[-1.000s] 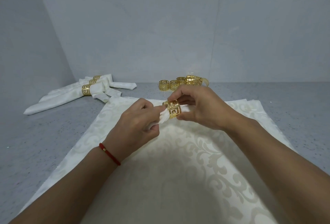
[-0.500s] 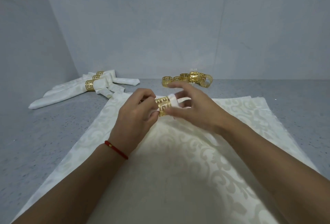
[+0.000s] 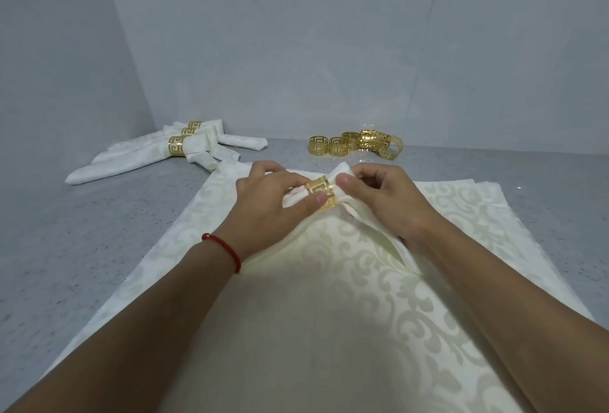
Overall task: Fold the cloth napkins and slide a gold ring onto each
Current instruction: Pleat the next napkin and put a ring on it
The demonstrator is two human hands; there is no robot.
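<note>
A folded white napkin (image 3: 346,175) runs between my hands, with a gold ring (image 3: 321,193) around it. My left hand (image 3: 270,201) grips the napkin's left part, its thumb pressed on the ring. My right hand (image 3: 385,201) pinches the napkin just right of the ring. Both hands hover over a stack of flat patterned napkins (image 3: 329,297). Several loose gold rings (image 3: 356,144) lie at the back of the table. Three finished napkins with rings (image 3: 158,155) lie at the back left.
The grey speckled table (image 3: 82,241) ends at grey walls behind and to the left. A red cord bracelet (image 3: 227,248) is on my left wrist.
The ring has slid farther along the napkin. My left thumb now lies on the ring, and my right hand went from open fingers to pinching the cloth. Both hands dropped closer to the stack.
</note>
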